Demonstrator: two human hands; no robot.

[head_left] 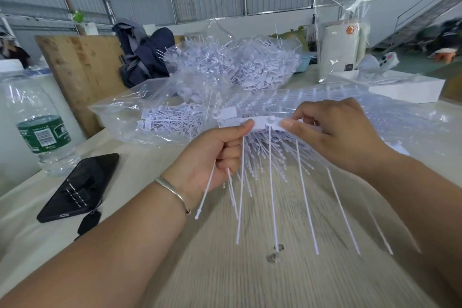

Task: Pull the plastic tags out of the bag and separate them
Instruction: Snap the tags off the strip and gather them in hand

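Note:
Both hands hold a joined strip of white plastic tags (pixel 262 124) above the table, its long thin tails hanging down toward me. My left hand (pixel 215 157) pinches the strip's left end between thumb and forefinger, with a few loose tag tails gripped under its curled fingers. My right hand (pixel 335 132) pinches the right end. Behind lies a clear bag (pixel 160 117) with loose tags inside. A bigger heap of bagged tags (pixel 232 65) rises farther back. More tag strips (pixel 287 152) lie under the hands.
A black phone (pixel 80 187) lies at the left beside a clear water bottle (pixel 40 130). Two small bits (pixel 275 254) lie on the wooden table (pixel 250 282). A white box (pixel 410 90), a standing clear packet (pixel 342 40), dark cloth (pixel 145 55) and a board (pixel 82 72) stand behind.

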